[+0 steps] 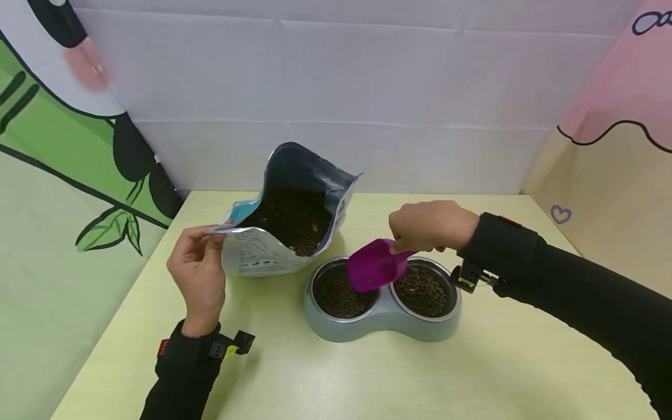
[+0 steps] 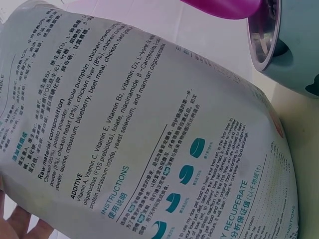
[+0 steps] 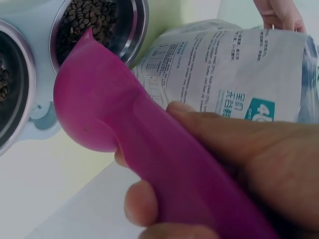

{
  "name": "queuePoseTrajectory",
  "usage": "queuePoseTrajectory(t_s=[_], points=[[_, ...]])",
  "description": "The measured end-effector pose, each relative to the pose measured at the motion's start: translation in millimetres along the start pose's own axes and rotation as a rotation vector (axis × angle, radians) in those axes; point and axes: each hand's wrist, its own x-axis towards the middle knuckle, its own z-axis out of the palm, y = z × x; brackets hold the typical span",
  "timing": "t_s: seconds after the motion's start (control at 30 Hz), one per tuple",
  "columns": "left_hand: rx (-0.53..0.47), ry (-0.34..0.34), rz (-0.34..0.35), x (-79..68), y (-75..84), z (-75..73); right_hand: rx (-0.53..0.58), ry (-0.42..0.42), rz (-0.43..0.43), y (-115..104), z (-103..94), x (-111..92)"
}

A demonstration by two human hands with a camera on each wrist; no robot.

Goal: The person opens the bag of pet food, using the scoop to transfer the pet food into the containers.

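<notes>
My left hand [image 1: 198,271] pinches the rim of an open pet food bag [image 1: 265,256] between thumb and fingers. Brown kibble [image 1: 304,239] shows inside the bag, whose mouth tilts toward me. In my right hand [image 1: 433,226] is the handle of a purple scoop [image 1: 374,267], gripped from above. The scoop hangs tilted over the left bowl of a grey-blue double feeder [image 1: 383,332], with a few crumbs on its inner face. Both steel bowls hold kibble. In the right wrist view the scoop [image 3: 94,99] shows its rounded underside, with fingers curled round the handle.
A light wooden table [image 1: 399,379] carries the bag and feeder. Behind it stands a white creased backdrop [image 1: 367,76], with printed cartoon panels at left and right. The bag stands just left of the feeder, close to its left bowl.
</notes>
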Motion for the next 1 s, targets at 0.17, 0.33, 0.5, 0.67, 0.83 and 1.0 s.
queuePoseTrajectory(t_s=[0.17, 0.33, 0.5, 0.67, 0.83, 1.0], points=[[0.020, 0.000, -0.003, 0.3, -1.1, -0.5, -0.069, 0.068, 0.002, -8, -0.2, -1], [0.047, 0.001, -0.003, 0.6, -1.6, -0.5, -0.092, 0.110, -0.015, -12, 1.2, -1], [0.074, 0.005, -0.005, 0.3, -1.7, -0.3, -0.107, 0.126, -0.010, -15, 2.7, -2], [0.061, 0.006, -0.004, 0.6, -1.8, -0.7, -0.121, 0.154, -0.009, -15, 3.8, -3], [0.049, 0.002, -0.004, 0.5, -1.8, -0.9, -0.133, 0.178, -0.008, -15, 5.3, -5], [0.048, 0.000, 0.001, 0.3, -1.5, -0.7, -0.132, 0.185, -0.007, -14, 8.0, -6]])
